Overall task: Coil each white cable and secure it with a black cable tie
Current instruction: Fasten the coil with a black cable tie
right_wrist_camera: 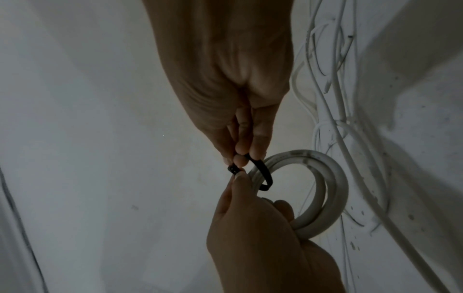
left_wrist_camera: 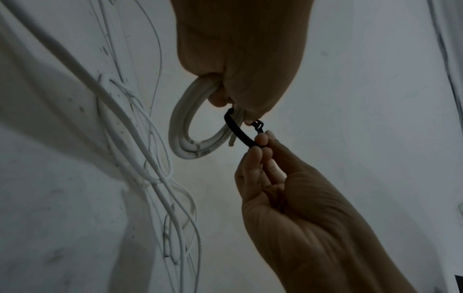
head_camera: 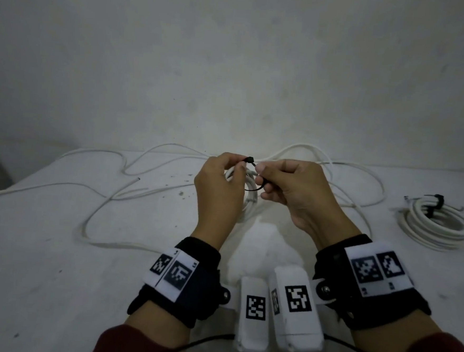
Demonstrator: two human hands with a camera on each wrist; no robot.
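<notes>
Left grip (head_camera: 219, 180) clutches coil (left_wrist_camera: 185, 126); right grip (head_camera: 287, 188) pinches tie (left_wrist_camera: 240, 132).

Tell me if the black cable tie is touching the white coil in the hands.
Touching. The right wrist view shows the black cable tie wrapped against the white coil.

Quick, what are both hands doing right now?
Left hand: grips the white cable coil and pinches the black cable tie head.
Right hand: pinches the black cable tie strap.
</notes>
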